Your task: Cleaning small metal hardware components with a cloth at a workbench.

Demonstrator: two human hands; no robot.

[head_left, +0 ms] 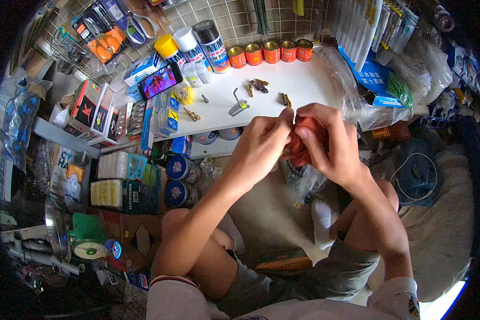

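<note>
A crumpled red cloth (314,134) is bunched in my right hand (338,144), with the thumb pressed over its near side. My left hand (260,146) meets it from the left, fingers curled and thumb pinched against the index finger. Whatever may be between those fingertips is hidden. Both hands are raised in front of the white shelf's front edge. Just beyond them lie small brass and dark metal fittings (286,100). Further back is another cluster of fittings (260,85). A grey metal cylinder with a bent rod (239,107) lies to the left, near a pair of brass fittings (192,115).
Small orange tins (271,53) and spray paint cans (213,46) line the back of the white shelf (220,86). A lit smartphone (160,81) leans at the left among boxes. Clear plastic bags (340,80) hang over the right end. Blue-lidded jars (180,167) stand below.
</note>
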